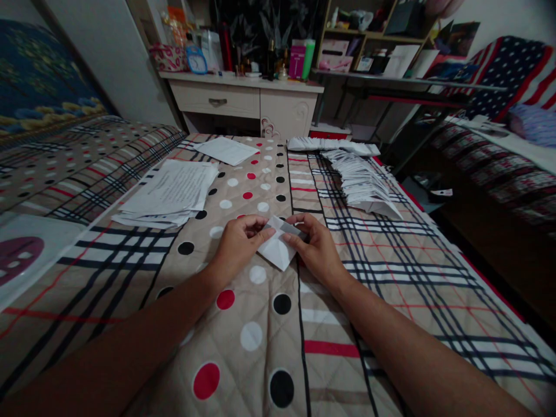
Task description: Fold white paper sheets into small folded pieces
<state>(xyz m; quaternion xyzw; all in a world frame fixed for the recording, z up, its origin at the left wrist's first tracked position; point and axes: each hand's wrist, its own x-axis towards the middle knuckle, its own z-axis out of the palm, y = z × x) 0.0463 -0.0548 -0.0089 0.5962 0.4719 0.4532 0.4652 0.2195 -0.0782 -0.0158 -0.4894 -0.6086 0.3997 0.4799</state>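
Observation:
A small folded piece of white paper (280, 246), creased across its face and turned cornerwise, is held between my two hands just above the bedspread. My left hand (243, 240) grips its left corner, thumb on top and fingers curled behind. On the opposite corner, my right hand (315, 243) pinches the paper in the same way. Farther off to the left lies a pile of printed sheets (169, 191), with more paper sheets (228, 150) beyond it. At the right is a long row of folded papers (365, 179), overlapping one another.
The patterned bedspread (252, 370) covers the surface under my hands. A strip of folded white paper (332, 145) lies at its far edge. Beyond stands a white dresser (217, 98) bearing a blue clock (197, 59) and bottles. A clear plastic bag (35, 249) lies at left.

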